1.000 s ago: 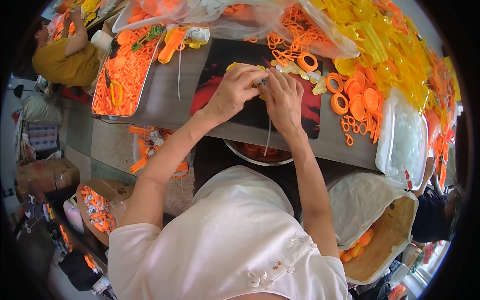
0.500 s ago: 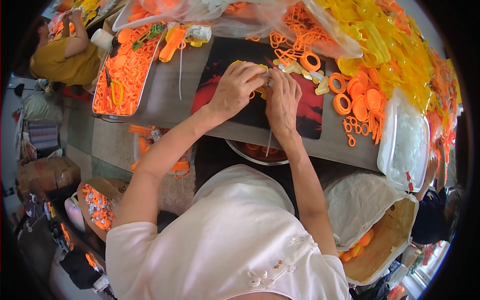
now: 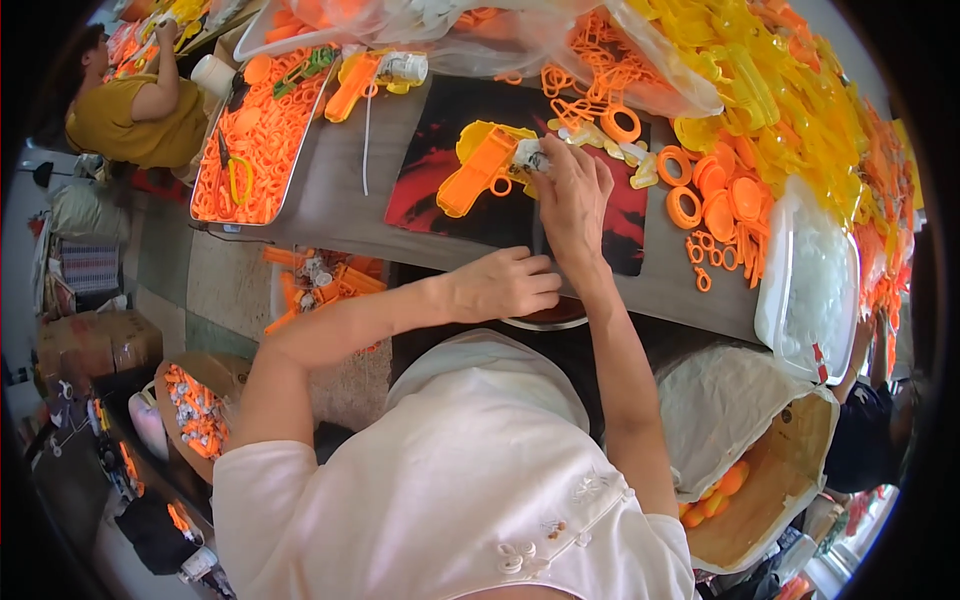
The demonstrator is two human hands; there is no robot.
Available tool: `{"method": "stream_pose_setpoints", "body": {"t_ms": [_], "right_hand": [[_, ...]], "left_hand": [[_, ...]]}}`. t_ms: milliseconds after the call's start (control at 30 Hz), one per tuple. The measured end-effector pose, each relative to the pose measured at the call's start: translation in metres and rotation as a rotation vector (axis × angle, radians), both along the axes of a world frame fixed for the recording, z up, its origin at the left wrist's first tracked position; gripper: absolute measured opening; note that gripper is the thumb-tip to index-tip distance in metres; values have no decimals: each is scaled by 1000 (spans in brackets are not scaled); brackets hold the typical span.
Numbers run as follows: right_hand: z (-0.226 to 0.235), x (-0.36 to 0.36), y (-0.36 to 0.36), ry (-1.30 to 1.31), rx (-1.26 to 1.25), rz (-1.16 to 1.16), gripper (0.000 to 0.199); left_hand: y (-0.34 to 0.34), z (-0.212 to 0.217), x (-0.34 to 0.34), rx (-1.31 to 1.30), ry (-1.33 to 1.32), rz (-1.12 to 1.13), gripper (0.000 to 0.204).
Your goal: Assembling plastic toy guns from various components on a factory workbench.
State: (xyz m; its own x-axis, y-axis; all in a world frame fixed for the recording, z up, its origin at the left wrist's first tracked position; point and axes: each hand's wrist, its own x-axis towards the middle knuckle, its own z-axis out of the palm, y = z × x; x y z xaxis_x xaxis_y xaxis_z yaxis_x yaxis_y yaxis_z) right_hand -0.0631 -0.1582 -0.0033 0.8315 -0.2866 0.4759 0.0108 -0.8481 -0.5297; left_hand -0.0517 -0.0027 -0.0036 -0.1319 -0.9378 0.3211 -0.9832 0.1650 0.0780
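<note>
On the black and red mat (image 3: 430, 215) lies an orange and yellow plastic toy part (image 3: 478, 172), shaped like a toy gun, with a small ring by its lower edge. A whitish, dark-marked cylindrical piece (image 3: 530, 154) sits at its right end. My right hand (image 3: 573, 195) has closed its thumb and fingers on that end. My left hand (image 3: 510, 283) is apart from the toy, at the table's near edge, above a round metal bowl (image 3: 548, 322). Its fingers are curled in; whatever they may hold is hidden.
At left stands a tray (image 3: 292, 165) of orange pieces with yellow-handled cutters (image 3: 237, 182). A similar toy part (image 3: 360, 82) lies beside it. Orange rings (image 3: 683, 207) and discs are at right, next to a white tub (image 3: 845, 300). Yellow parts (image 3: 750, 80) are heaped behind.
My left hand has left the toy part and come down toward me to the table's edge, uncovering the toy. The right hand has stayed at its whitish end.
</note>
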Motion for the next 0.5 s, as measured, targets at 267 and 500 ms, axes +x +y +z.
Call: {"method": "stream_pose_setpoints", "body": {"t_ms": [267,500], "right_hand": [[-4,1,4,-45,7,4,43],[-2,2,3,-67,1,-16,36]], "left_hand": [[13,86,53,-747,1478,159,10],[7,88,96,-1211,1524,284,12]]}}
